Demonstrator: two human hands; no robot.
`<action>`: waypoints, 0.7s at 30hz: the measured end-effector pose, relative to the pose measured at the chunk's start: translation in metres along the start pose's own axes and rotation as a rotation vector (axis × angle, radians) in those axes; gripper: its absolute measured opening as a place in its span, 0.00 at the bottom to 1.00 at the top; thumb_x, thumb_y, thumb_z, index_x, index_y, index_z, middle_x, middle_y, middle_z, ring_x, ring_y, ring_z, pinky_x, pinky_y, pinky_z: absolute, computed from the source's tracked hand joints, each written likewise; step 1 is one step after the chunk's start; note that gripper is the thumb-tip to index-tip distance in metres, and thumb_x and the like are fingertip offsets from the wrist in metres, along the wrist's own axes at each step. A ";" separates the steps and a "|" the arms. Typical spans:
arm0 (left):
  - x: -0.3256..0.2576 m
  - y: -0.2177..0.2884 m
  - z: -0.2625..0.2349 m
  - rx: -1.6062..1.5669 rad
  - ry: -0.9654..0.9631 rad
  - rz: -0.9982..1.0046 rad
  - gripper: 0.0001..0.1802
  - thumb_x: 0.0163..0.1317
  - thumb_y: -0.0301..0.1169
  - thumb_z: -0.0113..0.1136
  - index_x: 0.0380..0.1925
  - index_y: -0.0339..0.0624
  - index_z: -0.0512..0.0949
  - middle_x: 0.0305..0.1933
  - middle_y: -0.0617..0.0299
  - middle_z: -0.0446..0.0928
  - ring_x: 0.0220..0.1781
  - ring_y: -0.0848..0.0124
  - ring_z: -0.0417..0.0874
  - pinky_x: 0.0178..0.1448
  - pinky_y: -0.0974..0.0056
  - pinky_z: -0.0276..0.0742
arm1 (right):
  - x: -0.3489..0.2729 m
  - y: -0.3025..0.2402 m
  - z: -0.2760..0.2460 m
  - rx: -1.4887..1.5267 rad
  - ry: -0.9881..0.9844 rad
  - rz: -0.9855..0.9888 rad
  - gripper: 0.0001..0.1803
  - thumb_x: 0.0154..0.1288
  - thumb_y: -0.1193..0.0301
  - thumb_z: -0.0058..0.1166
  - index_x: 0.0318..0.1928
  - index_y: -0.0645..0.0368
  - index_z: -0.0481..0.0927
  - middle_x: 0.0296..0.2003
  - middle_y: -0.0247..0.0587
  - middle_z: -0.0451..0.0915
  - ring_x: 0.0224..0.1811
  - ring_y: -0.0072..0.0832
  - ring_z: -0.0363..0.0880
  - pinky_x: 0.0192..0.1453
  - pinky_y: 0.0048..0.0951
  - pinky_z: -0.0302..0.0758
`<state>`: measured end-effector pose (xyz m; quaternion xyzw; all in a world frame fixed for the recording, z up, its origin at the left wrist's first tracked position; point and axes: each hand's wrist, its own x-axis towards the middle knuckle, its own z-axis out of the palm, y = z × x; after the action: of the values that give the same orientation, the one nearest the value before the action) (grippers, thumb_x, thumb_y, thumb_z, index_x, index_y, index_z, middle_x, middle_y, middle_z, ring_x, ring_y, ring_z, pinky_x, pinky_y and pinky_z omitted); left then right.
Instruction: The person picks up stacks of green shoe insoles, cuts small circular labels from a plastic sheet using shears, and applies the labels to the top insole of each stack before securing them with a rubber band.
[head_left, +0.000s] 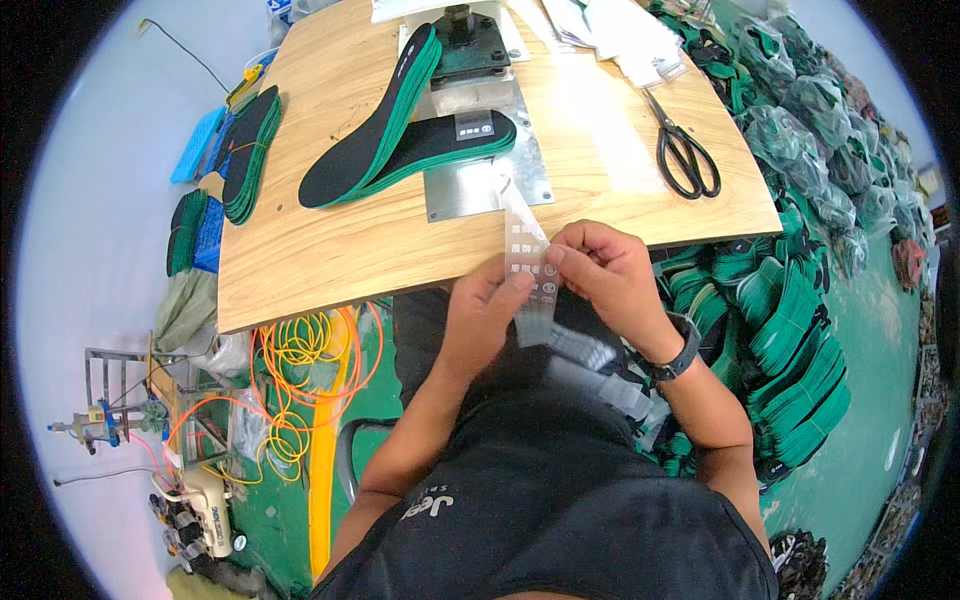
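Observation:
Both my hands are at the near table edge, holding a translucent strip of printed labels point(522, 240). My left hand point(472, 318) pinches its lower part between thumb and fingers. With thumb and forefinger, my right hand point(612, 280) grips the strip's right edge. The strip's tail hangs down over my lap. Just beyond, two stacks of black-topped green insoles, one slanting upward point(375, 130) and one lying across point(420, 150), overlap on the table. A clear label piece point(474, 125) lies on the heel of the crosswise stack. Under it is a metal plate point(462, 196).
A dark machine base point(468, 48) stands at the wooden table's point(590, 130) far side. Black-handled scissors point(687, 160) and white sheets point(622, 40) lie right. Tied insoles point(250, 155) sit at the left edge. Insole piles point(800, 350) fill the right floor; coiled hoses point(305, 350) lie left.

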<state>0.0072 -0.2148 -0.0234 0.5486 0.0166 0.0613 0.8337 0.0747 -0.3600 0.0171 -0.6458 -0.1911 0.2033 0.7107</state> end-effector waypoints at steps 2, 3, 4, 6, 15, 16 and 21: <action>0.005 0.002 -0.007 0.031 0.068 0.064 0.11 0.66 0.27 0.50 0.45 0.32 0.74 0.37 0.59 0.80 0.39 0.75 0.79 0.46 0.71 0.75 | -0.001 0.006 0.004 -0.130 0.019 -0.093 0.06 0.63 0.74 0.55 0.32 0.64 0.78 0.24 0.27 0.76 0.25 0.11 0.69 0.28 0.17 0.67; 0.011 0.003 -0.012 0.063 0.086 0.076 0.11 0.65 0.27 0.51 0.44 0.32 0.74 0.37 0.59 0.80 0.39 0.75 0.79 0.46 0.71 0.75 | -0.003 0.007 0.004 -0.181 0.016 -0.097 0.06 0.63 0.74 0.55 0.31 0.64 0.78 0.24 0.27 0.76 0.25 0.11 0.69 0.28 0.17 0.67; 0.016 0.003 -0.015 0.096 0.103 0.086 0.11 0.65 0.27 0.51 0.44 0.32 0.75 0.37 0.60 0.80 0.39 0.75 0.79 0.47 0.71 0.74 | -0.004 0.007 0.005 -0.232 0.014 -0.100 0.06 0.63 0.74 0.55 0.31 0.64 0.78 0.24 0.27 0.76 0.25 0.10 0.68 0.28 0.17 0.67; 0.024 0.013 -0.007 -0.012 0.103 0.058 0.09 0.63 0.26 0.54 0.41 0.32 0.75 0.35 0.60 0.80 0.36 0.75 0.80 0.43 0.71 0.76 | -0.007 0.009 0.001 -0.343 -0.008 -0.207 0.06 0.63 0.73 0.55 0.32 0.64 0.78 0.23 0.31 0.76 0.24 0.15 0.69 0.29 0.19 0.68; 0.033 0.002 -0.007 0.041 0.126 0.123 0.06 0.63 0.26 0.56 0.37 0.34 0.75 0.30 0.60 0.79 0.27 0.75 0.80 0.33 0.70 0.78 | 0.064 0.010 -0.197 -1.369 0.460 -0.365 0.19 0.54 0.66 0.58 0.42 0.67 0.74 0.36 0.57 0.76 0.41 0.50 0.74 0.45 0.41 0.70; 0.035 0.002 -0.006 0.059 0.113 0.122 0.06 0.63 0.26 0.55 0.37 0.33 0.74 0.30 0.60 0.79 0.27 0.75 0.80 0.33 0.70 0.78 | 0.068 0.010 -0.209 -1.456 0.391 -0.297 0.20 0.52 0.67 0.58 0.42 0.67 0.73 0.35 0.58 0.76 0.41 0.51 0.74 0.45 0.43 0.71; 0.036 0.004 0.001 0.012 0.167 0.030 0.06 0.62 0.25 0.53 0.38 0.34 0.73 0.28 0.60 0.79 0.24 0.76 0.78 0.30 0.71 0.76 | 0.096 0.005 -0.214 -1.470 0.295 -0.161 0.22 0.50 0.68 0.57 0.44 0.70 0.73 0.33 0.61 0.78 0.35 0.54 0.77 0.42 0.44 0.74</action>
<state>0.0429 -0.2097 -0.0183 0.5466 0.0778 0.1193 0.8252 0.2702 -0.4881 -0.0067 -0.9583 -0.2270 -0.1176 0.1276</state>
